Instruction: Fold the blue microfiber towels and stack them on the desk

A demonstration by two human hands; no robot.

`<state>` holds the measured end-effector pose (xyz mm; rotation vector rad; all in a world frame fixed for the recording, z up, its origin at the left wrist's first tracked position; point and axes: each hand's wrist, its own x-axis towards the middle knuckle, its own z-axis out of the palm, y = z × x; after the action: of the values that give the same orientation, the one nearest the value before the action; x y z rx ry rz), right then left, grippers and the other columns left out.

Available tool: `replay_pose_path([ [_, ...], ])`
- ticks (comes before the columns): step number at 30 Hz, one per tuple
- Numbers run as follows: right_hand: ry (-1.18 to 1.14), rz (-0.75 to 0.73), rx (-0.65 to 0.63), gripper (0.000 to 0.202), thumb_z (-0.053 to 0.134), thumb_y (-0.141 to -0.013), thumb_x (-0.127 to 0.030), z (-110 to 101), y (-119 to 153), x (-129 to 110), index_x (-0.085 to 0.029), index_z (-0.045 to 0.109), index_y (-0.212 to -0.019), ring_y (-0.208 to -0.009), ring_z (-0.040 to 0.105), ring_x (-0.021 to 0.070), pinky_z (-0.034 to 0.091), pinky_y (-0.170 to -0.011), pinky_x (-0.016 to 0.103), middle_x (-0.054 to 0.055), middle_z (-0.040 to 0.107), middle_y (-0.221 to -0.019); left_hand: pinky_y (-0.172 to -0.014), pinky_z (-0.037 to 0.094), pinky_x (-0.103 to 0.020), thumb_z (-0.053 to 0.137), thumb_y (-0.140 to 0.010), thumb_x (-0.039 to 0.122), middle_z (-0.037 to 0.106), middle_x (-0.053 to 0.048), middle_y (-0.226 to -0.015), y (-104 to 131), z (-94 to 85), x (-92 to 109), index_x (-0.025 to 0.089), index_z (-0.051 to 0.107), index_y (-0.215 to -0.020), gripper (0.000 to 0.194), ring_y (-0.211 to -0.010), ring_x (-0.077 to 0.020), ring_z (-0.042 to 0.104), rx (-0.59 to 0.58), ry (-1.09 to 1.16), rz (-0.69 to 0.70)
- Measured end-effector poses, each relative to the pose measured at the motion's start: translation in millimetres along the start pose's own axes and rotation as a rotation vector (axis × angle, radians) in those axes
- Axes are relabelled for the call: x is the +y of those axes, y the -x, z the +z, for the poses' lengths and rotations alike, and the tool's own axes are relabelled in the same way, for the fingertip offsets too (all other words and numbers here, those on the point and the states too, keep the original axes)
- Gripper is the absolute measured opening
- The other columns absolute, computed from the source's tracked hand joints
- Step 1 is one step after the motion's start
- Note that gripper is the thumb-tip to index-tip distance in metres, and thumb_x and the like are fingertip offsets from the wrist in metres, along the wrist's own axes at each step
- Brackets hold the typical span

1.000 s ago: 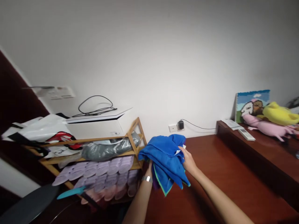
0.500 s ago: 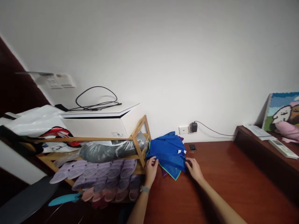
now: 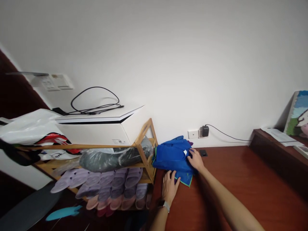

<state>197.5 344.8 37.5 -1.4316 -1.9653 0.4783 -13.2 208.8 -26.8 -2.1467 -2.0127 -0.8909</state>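
A person's right hand (image 3: 196, 159) lies flat and open on a folded blue towel (image 3: 172, 156) at the left end of a red-brown wooden surface (image 3: 240, 183), just beside a bamboo shoe rack (image 3: 141, 150), while the left hand (image 3: 169, 187), fingers spread, rests at the towel's near edge.
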Motion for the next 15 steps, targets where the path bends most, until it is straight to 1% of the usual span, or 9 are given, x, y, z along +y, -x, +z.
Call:
replay_pose_path([
  [2,-0.010,-0.093,-0.041,0.037,0.058,-0.087,-0.017,-12,-9,-5,-0.021,0.074,-0.120,-0.124,0.064,0.0272,0.047,-0.110,0.040,0.012,0.068,-0.134,-0.115,0.047,-0.050,0.054,-0.102,0.037,0.060,-0.014,-0.147,0,-3.4,3,0.029,0.065,-0.141,0.042,-0.136,-0.0333,0.057,0.024,-0.038,0.048],
  [4,-0.026,-0.134,-0.070,0.031,0.060,-0.085,-0.014,-22,-15,-8,-0.022,0.076,-0.111,-0.112,0.069,0.0248,0.051,-0.103,0.036,0.009,0.075,-0.116,-0.121,0.042,-0.051,0.052,-0.103,0.030,0.050,-0.009,-0.161,0,-5.9,6,0.035,0.055,-0.152,0.049,-0.147,-0.0310,0.047,0.028,-0.059,0.104],
  [6,-0.034,-0.148,-0.050,0.029,0.059,-0.089,-0.016,-31,-20,-13,-0.022,0.075,-0.112,-0.107,0.070,0.0244,0.052,-0.100,0.037,0.008,0.075,-0.111,-0.123,0.039,-0.052,0.051,-0.103,0.025,0.041,-0.006,-0.169,0,-7.2,7,0.039,0.045,-0.158,0.058,-0.154,-0.0293,0.040,0.017,-0.067,0.139],
  [8,-0.041,-0.160,0.007,0.031,0.053,-0.096,-0.020,-44,-24,-24,-0.022,0.072,-0.120,-0.110,0.068,0.0246,0.052,-0.102,0.039,0.010,0.073,-0.117,-0.124,0.039,-0.054,0.051,-0.102,0.024,0.038,-0.005,-0.171,-2,-7.4,8,0.040,0.041,-0.160,0.061,-0.155,-0.0297,0.038,0.004,-0.060,0.143],
  [9,-0.046,-0.172,0.044,0.032,0.050,-0.099,-0.022,-51,-28,-34,-0.022,0.071,-0.123,-0.112,0.067,0.0245,0.051,-0.103,0.040,0.011,0.071,-0.119,-0.124,0.039,-0.055,0.052,-0.102,0.024,0.037,-0.005,-0.171,-3,-7.3,9,0.040,0.041,-0.160,0.061,-0.155,-0.0304,0.038,-0.002,-0.046,0.140],
  [11,-0.096,-0.224,0.151,0.032,0.046,-0.102,-0.026,-71,-35,-60,-0.022,0.072,-0.121,-0.110,0.067,0.0242,0.052,-0.103,0.040,0.011,0.069,-0.118,-0.125,0.036,-0.059,0.054,-0.101,0.024,0.038,-0.006,-0.171,-7,-6.9,10,0.039,0.045,-0.158,0.060,-0.155,-0.0324,0.037,-0.010,0.013,0.118],
  [13,-0.217,-0.295,0.298,0.030,0.047,-0.103,-0.031,-94,-45,-96,-0.023,0.073,-0.115,-0.101,0.069,0.0228,0.055,-0.098,0.040,0.010,0.069,-0.112,-0.126,0.031,-0.062,0.058,-0.099,0.024,0.045,-0.009,-0.166,-13,-6.5,12,0.033,0.056,-0.151,0.053,-0.156,-0.0363,0.035,-0.033,0.134,0.021],
  [14,-0.293,-0.324,0.379,0.029,0.048,-0.103,-0.033,-107,-51,-115,-0.022,0.074,-0.113,-0.096,0.070,0.0217,0.057,-0.095,0.039,0.010,0.069,-0.110,-0.126,0.031,-0.063,0.061,-0.098,0.024,0.051,-0.012,-0.162,-17,-6.4,13,0.028,0.063,-0.145,0.047,-0.155,-0.0395,0.035,-0.053,0.203,-0.046],
  [15,-0.365,-0.340,0.457,0.028,0.050,-0.103,-0.035,-121,-55,-134,-0.022,0.074,-0.112,-0.091,0.070,0.0206,0.058,-0.092,0.039,0.009,0.070,-0.109,-0.125,0.033,-0.063,0.064,-0.097,0.026,0.056,-0.014,-0.157,-21,-6.5,14,0.024,0.067,-0.139,0.042,-0.152,-0.0419,0.039,-0.077,0.270,-0.116],
])
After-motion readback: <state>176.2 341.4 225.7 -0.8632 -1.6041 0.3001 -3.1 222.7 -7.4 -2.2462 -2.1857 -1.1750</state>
